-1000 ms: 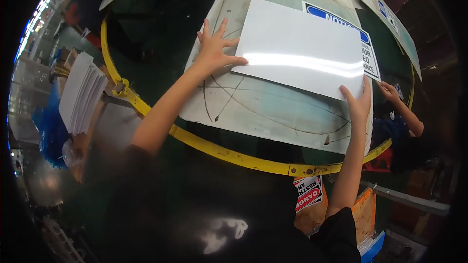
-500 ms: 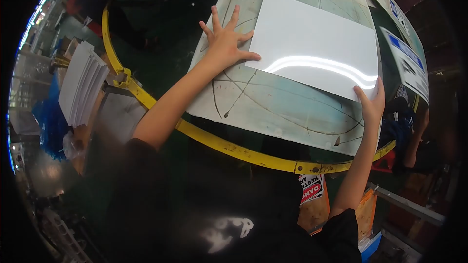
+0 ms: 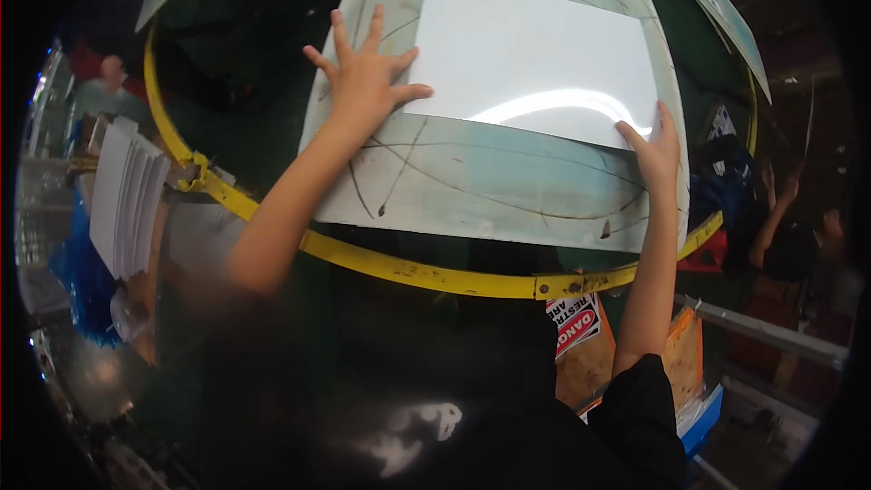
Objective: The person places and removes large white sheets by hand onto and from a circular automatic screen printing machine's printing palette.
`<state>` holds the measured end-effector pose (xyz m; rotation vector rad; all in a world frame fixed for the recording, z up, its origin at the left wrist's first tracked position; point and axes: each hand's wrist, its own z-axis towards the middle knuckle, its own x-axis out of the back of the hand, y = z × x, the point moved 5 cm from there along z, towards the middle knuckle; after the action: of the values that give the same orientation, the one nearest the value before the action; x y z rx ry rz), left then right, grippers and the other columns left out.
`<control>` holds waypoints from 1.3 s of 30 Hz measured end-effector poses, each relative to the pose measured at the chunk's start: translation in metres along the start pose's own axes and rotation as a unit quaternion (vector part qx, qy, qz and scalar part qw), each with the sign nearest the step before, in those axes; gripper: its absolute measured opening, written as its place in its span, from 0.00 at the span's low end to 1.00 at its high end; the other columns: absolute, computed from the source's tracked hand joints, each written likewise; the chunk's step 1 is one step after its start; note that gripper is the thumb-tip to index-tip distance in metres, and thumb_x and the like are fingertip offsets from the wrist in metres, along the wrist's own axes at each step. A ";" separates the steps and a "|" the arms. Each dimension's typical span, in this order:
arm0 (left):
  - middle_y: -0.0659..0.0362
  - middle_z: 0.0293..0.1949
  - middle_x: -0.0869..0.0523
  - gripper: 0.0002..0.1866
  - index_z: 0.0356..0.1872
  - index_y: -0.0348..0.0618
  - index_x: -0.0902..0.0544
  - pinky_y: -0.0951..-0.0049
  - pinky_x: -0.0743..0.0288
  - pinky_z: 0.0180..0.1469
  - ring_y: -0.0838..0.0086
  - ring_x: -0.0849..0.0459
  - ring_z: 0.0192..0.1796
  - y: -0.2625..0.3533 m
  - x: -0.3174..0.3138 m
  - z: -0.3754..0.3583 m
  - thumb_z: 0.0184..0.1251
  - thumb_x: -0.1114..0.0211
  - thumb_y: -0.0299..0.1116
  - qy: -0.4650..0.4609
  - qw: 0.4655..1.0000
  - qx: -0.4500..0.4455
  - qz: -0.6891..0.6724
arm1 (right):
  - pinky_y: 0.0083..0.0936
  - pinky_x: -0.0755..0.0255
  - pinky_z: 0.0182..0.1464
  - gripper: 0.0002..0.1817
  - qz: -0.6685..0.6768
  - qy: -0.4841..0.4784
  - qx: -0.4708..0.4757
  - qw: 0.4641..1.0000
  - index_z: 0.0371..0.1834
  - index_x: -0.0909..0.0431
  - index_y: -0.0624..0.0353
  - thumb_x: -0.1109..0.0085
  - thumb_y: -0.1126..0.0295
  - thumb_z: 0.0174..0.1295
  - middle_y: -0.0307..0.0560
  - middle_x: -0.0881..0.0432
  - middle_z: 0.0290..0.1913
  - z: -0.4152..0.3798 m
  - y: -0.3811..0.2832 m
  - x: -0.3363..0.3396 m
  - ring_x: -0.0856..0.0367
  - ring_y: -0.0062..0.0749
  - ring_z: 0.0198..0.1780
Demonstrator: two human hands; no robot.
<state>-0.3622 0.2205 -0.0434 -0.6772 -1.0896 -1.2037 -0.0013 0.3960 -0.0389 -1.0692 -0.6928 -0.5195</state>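
Note:
A blank, glossy white sheet [image 3: 535, 54] lies flat on a worn, pale blue-green board [image 3: 508, 168] marked with dark curved lines. My left hand [image 3: 363, 82] is spread wide on the board at the sheet's left edge; its thumb and forefinger reach that edge. At the near right corner is my right hand [image 3: 655, 147], thumb and fingers apart. Its thumb meets the near edge and a finger runs along the right edge. A bright light reflection curves across the sheet between the hands.
A yellow curved rail [image 3: 417, 278] passes in front of the board. Stacked white sheets [image 3: 127, 200] stand at left beside blue plastic [image 3: 82, 281]. Another board [image 3: 712, 0] is at upper right. A co-worker's raised arm [image 3: 778, 222] shows at far right. A danger sign [image 3: 573, 322] sits below the rail.
The whole view has shifted, moving the board, sheet and hands left in the picture. My hands keep their places at the sheet. The blue-headed sign at right has left its former spot.

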 end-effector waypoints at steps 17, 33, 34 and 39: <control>0.56 0.72 0.45 0.27 0.45 0.61 0.15 0.23 0.78 0.59 0.47 0.69 0.73 0.018 0.014 0.010 0.42 0.31 0.59 -0.072 0.994 -0.036 0.074 | 0.35 0.32 0.55 0.45 -0.192 -0.037 -0.068 0.978 0.60 0.32 0.64 0.30 0.48 0.41 0.63 0.25 0.51 -0.008 -0.006 -0.005 0.25 0.48 0.53; 0.45 0.62 0.30 0.33 0.61 0.34 0.32 0.50 0.49 0.68 0.52 0.36 0.65 0.122 0.135 -0.140 0.55 0.32 0.37 0.122 0.954 -0.230 -0.150 | 0.36 0.37 0.61 0.23 -0.157 -0.092 0.022 0.983 0.53 0.25 0.55 0.38 0.59 0.55 0.49 0.23 0.54 -0.232 0.018 0.163 0.29 0.44 0.59; 0.44 0.59 0.27 0.30 0.60 0.31 0.31 0.51 0.47 0.67 0.53 0.31 0.62 0.121 0.137 -0.161 0.57 0.34 0.35 0.120 0.948 -0.243 -0.166 | 0.35 0.37 0.61 0.22 -0.223 -0.074 -0.050 0.971 0.53 0.25 0.56 0.39 0.59 0.57 0.50 0.23 0.54 -0.276 0.045 0.178 0.29 0.43 0.60; 0.49 0.34 0.15 0.15 0.49 0.29 0.26 0.51 0.34 0.60 0.62 0.17 0.42 0.144 0.118 -0.216 0.60 0.42 0.21 -0.097 0.856 -0.266 -0.433 | 0.49 0.61 0.70 0.38 -0.298 -0.157 -0.327 0.883 0.66 0.39 0.60 0.44 0.47 0.58 0.59 0.39 0.67 -0.477 0.106 0.205 0.45 0.47 0.70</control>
<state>-0.1623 0.0225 0.0033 -0.7506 -1.2870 -2.3172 0.3333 -0.0095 -0.1008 -1.5954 -1.1949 -1.1860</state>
